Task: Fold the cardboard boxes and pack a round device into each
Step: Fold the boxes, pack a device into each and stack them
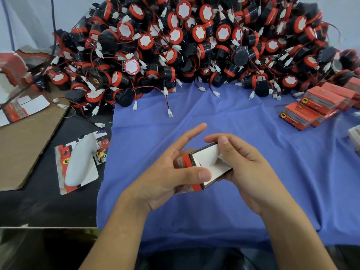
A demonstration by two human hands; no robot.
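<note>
Blue cloth (pixel 214 117) lies beneath my hands: my left hand (pixel 165 178) grips the cardboard box (pixel 184 161) by its red side, and my right hand (pixel 251 172) holds its far end, curling a white flap (pixel 208 155) inward. Beyond, round devices (pixel 194 45) lie heaped (wires (pixel 166 103) tangled).

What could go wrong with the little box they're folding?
1. The right hand presses a white flap into the box while the left hand holds it. Pushing too hard might crease or tear the flap.
2. The round devices lie in a big heap with loose wires sticking out. Pulling one device out may drag others along.
</note>
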